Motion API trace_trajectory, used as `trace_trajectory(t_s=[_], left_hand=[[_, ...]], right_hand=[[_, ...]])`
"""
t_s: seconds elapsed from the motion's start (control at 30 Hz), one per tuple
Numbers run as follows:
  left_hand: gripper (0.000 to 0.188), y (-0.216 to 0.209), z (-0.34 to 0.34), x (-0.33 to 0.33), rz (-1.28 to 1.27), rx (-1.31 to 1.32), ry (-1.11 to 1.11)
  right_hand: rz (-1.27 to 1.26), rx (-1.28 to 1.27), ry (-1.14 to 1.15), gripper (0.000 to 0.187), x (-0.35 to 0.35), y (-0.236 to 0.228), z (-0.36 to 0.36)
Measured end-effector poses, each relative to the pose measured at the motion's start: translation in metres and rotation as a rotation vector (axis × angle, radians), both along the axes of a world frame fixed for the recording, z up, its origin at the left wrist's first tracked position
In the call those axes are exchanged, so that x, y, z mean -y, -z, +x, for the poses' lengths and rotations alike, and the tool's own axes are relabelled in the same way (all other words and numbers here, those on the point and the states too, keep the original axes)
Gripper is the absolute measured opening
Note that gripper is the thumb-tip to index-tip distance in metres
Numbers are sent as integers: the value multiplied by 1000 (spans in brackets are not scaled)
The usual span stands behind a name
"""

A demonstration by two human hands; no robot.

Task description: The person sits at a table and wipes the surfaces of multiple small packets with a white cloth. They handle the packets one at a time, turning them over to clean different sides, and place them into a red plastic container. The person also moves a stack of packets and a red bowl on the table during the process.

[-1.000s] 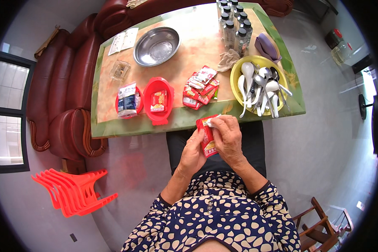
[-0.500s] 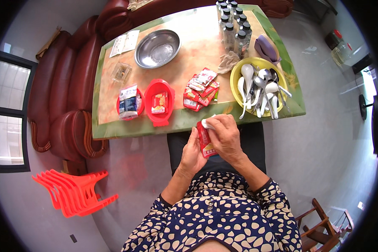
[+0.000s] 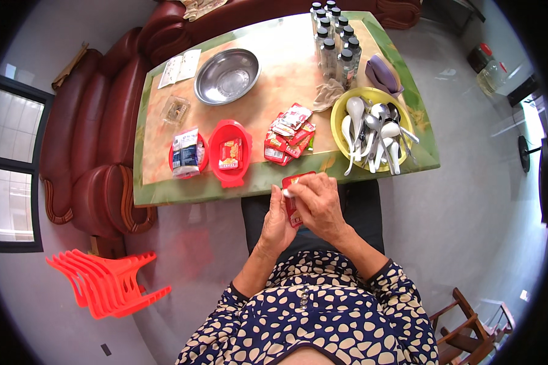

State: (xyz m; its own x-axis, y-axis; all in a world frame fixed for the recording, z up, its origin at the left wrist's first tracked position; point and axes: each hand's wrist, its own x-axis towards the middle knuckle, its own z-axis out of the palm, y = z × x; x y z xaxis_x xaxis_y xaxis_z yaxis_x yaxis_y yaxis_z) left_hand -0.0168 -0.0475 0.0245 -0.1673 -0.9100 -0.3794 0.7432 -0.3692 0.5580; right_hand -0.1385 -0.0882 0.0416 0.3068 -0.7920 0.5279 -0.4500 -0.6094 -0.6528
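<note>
My left hand (image 3: 275, 229) grips a flat red sachet (image 3: 294, 215) by its side, over my lap just off the table's near edge. My right hand (image 3: 320, 207) pinches a small white wad, perhaps tissue or cloth (image 3: 288, 193), against the sachet's face. Part of the sachet is covered by the right fingers. Straight ahead on the table lies a loose pile of red sachets (image 3: 293, 146). Left of it, a red plastic basket (image 3: 245, 137) holds more red sachets. Beside that, a smaller red bowl (image 3: 204, 159) carries a white and blue packet (image 3: 185, 153).
A yellow basin (image 3: 337, 125) full of spoons stands at the table's right, near a crumpled cloth (image 3: 329, 95), a purple case (image 3: 382, 77) and black-capped bottles (image 3: 329, 58). Farther back are a steel bowl (image 3: 227, 76) and a clear box (image 3: 175, 111). Red stools (image 3: 112, 283) lie lower left.
The white wad has moved down the sachet from its upper end, with my right hand, uncovering the top edge. My left hand keeps its grip. The view has shifted slightly.
</note>
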Motion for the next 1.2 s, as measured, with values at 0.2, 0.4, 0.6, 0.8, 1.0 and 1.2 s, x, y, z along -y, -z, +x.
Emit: trace_trajectory(t_s=[0.2, 0.4, 0.6, 0.8, 1.0, 1.2], left_hand=[[65, -8, -3, 2, -4, -6, -57], [55, -2, 11, 8, -117, -113, -134], [36, -4, 4, 3, -71, -15, -132], [32, 6, 15, 7, -97, -56, -223], [34, 17, 13, 4, -77, -78, -153], [50, -3, -2, 2, 59, -115, -149]], right_hand=[[-37, -33, 39, 22, 4, -6, 11], [57, -30, -123, 19, -17, 4, -9], [-1, -19, 110, 22, 19, 6, -13], [-24, -247, -13, 20, -12, 4, -24], [133, -45, -162, 21, -15, -5, -25], [48, -46, 80, 26, 13, 3, 11]])
